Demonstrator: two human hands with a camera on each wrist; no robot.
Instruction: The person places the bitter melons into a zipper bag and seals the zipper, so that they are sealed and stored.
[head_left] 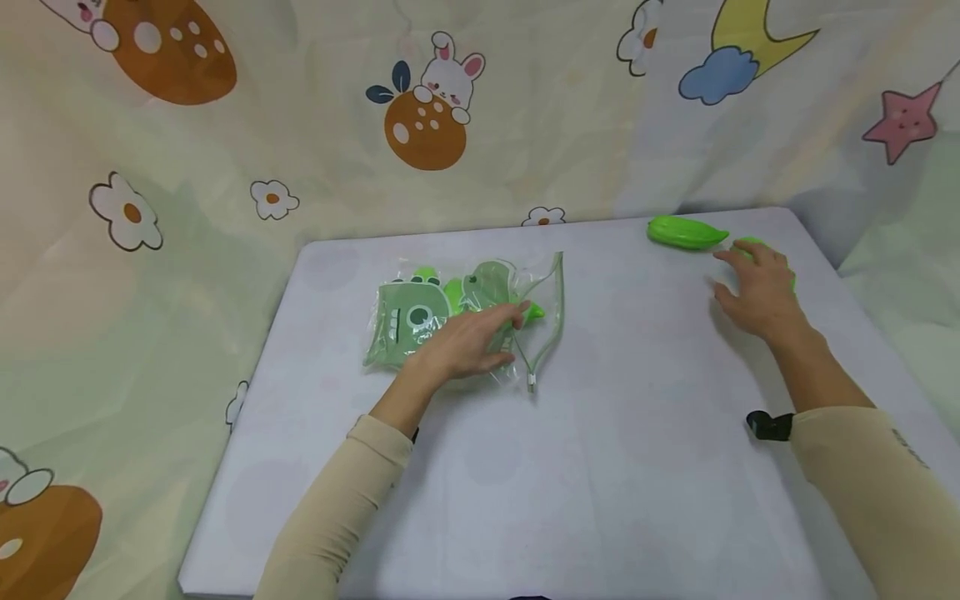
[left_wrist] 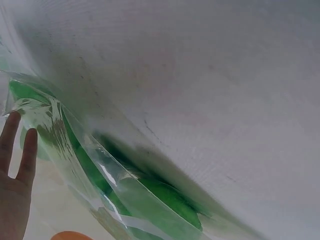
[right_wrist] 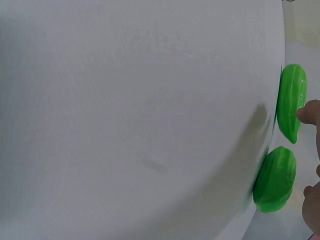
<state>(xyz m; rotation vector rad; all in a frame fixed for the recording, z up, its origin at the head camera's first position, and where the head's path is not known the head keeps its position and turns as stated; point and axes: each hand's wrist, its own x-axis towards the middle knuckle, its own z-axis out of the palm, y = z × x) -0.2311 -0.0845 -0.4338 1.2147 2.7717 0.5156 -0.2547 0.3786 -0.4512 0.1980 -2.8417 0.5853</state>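
Observation:
My left hand [head_left: 472,340] rests on a clear zip bag [head_left: 397,333] with a green cartoon print and a green slider edge. Bright green pieces show inside the bag, and in the left wrist view the fingers [left_wrist: 29,155] lie straight against the plastic. Far to the right, my right hand [head_left: 761,292] reaches over a ridged green toy vegetable [right_wrist: 275,180], mostly hidden behind it in the head view. Its thumb and fingers are spread apart. Left of that hand lies another ridged toy vegetable [head_left: 684,232] with a pointed tip; a fingertip overlaps it in the right wrist view.
A white table [head_left: 600,475] carries everything, its back edge close behind the green vegetables. Behind and beside it hangs a pale cloth [head_left: 315,100] printed with rabbits, flowers and a moon. A black strap piece [head_left: 771,426] sticks out at the right cuff.

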